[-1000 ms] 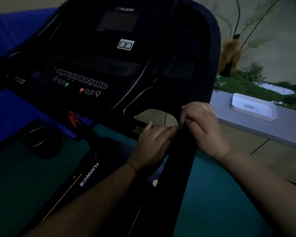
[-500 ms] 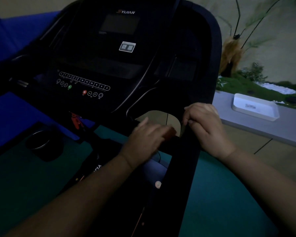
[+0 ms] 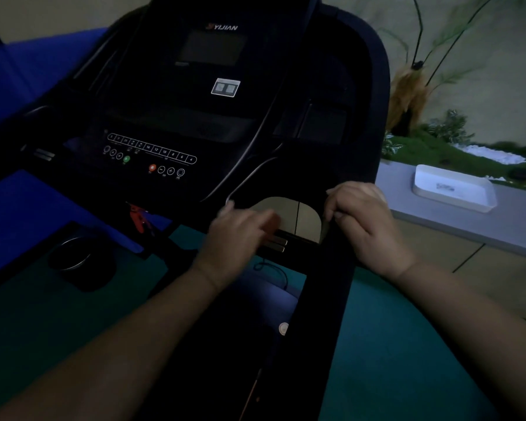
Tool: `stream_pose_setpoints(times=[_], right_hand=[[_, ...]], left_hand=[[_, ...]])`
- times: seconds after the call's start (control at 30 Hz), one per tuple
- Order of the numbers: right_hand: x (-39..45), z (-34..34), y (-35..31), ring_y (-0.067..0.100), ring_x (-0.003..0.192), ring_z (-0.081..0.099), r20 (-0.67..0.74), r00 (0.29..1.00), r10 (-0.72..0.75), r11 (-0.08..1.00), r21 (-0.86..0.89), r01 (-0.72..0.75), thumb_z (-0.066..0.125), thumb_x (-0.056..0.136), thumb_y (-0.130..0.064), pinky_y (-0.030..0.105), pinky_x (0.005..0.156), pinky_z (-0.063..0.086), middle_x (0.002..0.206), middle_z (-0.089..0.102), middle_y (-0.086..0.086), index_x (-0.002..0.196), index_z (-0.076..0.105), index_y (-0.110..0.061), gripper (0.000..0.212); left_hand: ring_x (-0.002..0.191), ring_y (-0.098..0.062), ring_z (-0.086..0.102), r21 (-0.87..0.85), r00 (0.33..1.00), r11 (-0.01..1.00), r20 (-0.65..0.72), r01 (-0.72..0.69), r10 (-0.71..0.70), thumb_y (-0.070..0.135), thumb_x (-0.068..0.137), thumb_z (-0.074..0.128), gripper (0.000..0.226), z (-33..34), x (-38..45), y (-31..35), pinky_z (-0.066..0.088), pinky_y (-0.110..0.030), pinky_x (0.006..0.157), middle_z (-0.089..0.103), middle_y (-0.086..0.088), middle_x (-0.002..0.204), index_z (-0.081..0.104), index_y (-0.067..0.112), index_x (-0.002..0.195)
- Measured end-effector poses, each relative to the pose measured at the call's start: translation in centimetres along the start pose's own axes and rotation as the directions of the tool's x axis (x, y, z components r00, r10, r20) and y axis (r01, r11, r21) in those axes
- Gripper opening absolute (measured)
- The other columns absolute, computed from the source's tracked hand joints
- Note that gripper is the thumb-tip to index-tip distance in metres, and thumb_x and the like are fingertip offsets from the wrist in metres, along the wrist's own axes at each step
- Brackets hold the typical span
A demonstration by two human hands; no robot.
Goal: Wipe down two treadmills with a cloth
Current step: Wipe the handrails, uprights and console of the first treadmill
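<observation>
Black treadmill with lit console buttons (image 3: pixel 195 123): fills the dim frame. Left hand (image 3: pixel 240 238): blurred, fingers extended flat over the crossbar below the console. Right hand (image 3: pixel 365 223): grip curled round the right upright. Cloth: cannot tell. White rectangular tray (image 3: pixel 454 189): on grey ledge (image 3: pixel 468 226), right.

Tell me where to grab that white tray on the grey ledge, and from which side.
Take the white tray by its near long rim, coming from above on the walkway side. It lies flat and shallow on the grey ledge, with plants close behind its far side. The raised rim should let fingers pinch over it.
</observation>
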State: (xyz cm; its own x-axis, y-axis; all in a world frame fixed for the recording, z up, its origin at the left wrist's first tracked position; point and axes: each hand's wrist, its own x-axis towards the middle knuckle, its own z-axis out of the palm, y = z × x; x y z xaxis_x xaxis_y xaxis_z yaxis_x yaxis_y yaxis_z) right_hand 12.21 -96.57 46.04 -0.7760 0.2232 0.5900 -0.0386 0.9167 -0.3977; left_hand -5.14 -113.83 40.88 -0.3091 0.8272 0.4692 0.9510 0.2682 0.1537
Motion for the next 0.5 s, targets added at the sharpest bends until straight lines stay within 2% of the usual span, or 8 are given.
stream_pose_setpoints(times=[0.1, 0.2, 0.27, 0.33, 0.43, 0.5], right_hand=[[-0.1, 0.0, 0.0, 0.015, 0.109, 0.054, 0.011, 1.000, 0.008, 1.000, -0.007, -0.008, 0.039, 0.081, -0.016, 0.031, 0.092, 0.031, 0.083, 0.060, -0.006, 0.075, 0.059, -0.017, 0.021], [-0.1, -0.1, -0.2, 0.016, 0.112, 0.054, 0.030, 0.999, 0.032, 0.999, -0.009, -0.032, 0.038, 0.082, -0.018, 0.031, 0.095, 0.030, 0.088, 0.063, -0.004, 0.078, 0.060, -0.016, 0.022], [-0.4, -0.1, -0.5, 0.015, 0.118, 0.051, 0.025, 0.995, 0.092, 0.996, 0.001, -0.092, 0.037, 0.084, -0.019, 0.032, 0.104, 0.027, 0.099, 0.065, -0.003, 0.084, 0.061, -0.017, 0.024], [-1.1, 0.0, -1.2, 0.014, 0.126, 0.046, -0.019, 0.984, 0.178, 0.983, 0.040, -0.177, 0.040, 0.087, -0.014, 0.034, 0.112, 0.025, 0.113, 0.063, -0.004, 0.092, 0.063, -0.014, 0.024], [-3.2, -0.2, -2.8, 0.009, 0.134, 0.035, -0.070, 0.959, 0.275, 0.958, 0.097, -0.268, 0.042, 0.093, -0.012, 0.016, 0.111, 0.023, 0.126, 0.054, -0.007, 0.107, 0.062, -0.013, 0.024], [-5.2, -0.7, -3.9, 0.007, 0.135, 0.034, -0.079, 0.953, 0.293, 0.955, 0.076, -0.287, 0.046, 0.096, -0.009, 0.012, 0.110, 0.022, 0.131, 0.050, -0.008, 0.113, 0.059, -0.016, 0.023]], left_hand=[[0.109, -0.026, 0.057, 0.013, 0.997, 0.997, 0.009, 0.079, -0.080, 0.028, 0.091, 0.029, 0.049, -0.3, -0.8, -2.2, 0.022, -0.044, 0.114, 0.062, -0.011, 0.113, 0.054, 0.011, 0.130], [0.107, -0.030, 0.056, -0.099, 0.982, 0.979, -0.052, 0.177, -0.183, 0.027, 0.092, 0.030, 0.048, 0.8, -1.0, -0.9, 0.028, -0.045, 0.111, 0.061, -0.011, 0.112, 0.057, 0.010, 0.128], [0.107, -0.034, 0.055, -0.166, 0.979, 0.968, -0.050, 0.189, -0.200, 0.030, 0.092, 0.030, 0.050, 1.2, -1.0, 1.2, 0.035, -0.046, 0.106, 0.061, -0.011, 0.114, 0.056, 0.011, 0.129], [0.107, -0.035, 0.055, -0.225, 0.992, 0.966, -0.001, 0.126, -0.130, 0.030, 0.091, 0.032, 0.050, 1.8, -1.0, 3.7, 0.042, -0.048, 0.098, 0.061, -0.013, 0.116, 0.056, 0.010, 0.129], [0.106, -0.034, 0.055, -0.229, 0.999, 0.973, -0.024, -0.038, 0.034, 0.025, 0.092, 0.037, 0.045, 2.0, -1.1, 6.7, 0.049, -0.047, 0.090, 0.060, -0.012, 0.116, 0.055, 0.008, 0.129], [0.109, -0.029, 0.055, -0.270, 0.998, 0.961, -0.036, -0.057, 0.049, 0.030, 0.093, 0.036, 0.045, 1.5, -1.3, 6.8, 0.049, -0.040, 0.091, 0.059, -0.007, 0.116, 0.056, 0.012, 0.129]])
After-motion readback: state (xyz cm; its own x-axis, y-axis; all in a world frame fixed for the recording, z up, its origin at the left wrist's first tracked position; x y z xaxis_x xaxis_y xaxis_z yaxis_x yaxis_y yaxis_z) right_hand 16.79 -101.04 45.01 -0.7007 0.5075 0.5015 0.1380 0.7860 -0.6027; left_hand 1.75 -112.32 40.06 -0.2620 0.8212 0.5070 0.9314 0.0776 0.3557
